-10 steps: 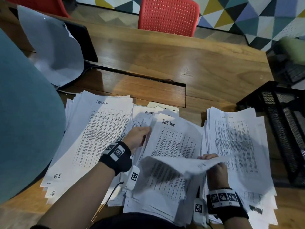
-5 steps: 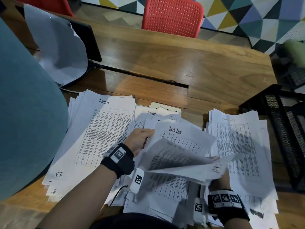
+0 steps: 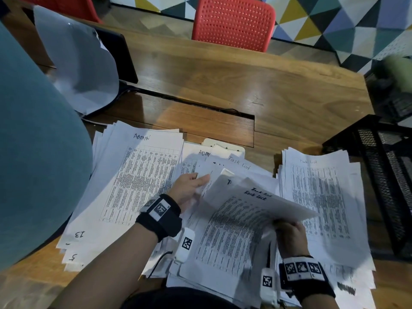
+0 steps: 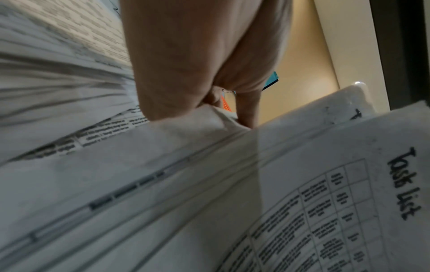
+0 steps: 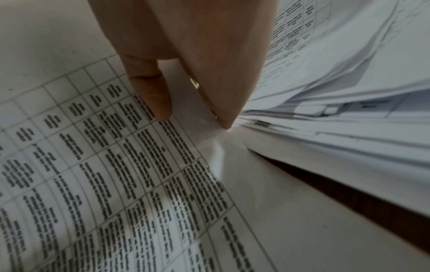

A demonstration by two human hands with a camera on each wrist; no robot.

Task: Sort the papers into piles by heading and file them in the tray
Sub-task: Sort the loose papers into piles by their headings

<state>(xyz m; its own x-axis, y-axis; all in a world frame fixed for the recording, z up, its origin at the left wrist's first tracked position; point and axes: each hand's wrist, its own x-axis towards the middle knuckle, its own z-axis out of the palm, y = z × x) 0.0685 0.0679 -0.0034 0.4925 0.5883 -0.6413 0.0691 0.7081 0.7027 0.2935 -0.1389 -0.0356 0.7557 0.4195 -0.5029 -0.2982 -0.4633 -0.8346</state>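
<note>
The right hand (image 3: 289,236) is pinching the right edge of a few lifted Task List sheets (image 3: 252,210) above the middle pile (image 3: 214,259) at the table's (image 3: 256,85) near edge. The left hand (image 3: 189,188) is lying with fingers extended against that pile's left side. The mesh tray (image 3: 383,175) is sitting at the right edge.

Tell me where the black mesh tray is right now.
In the head view the black mesh tray sits at the table's right edge, just right of the Task List pile. No paper is visible in it, and neither hand touches it.
</note>
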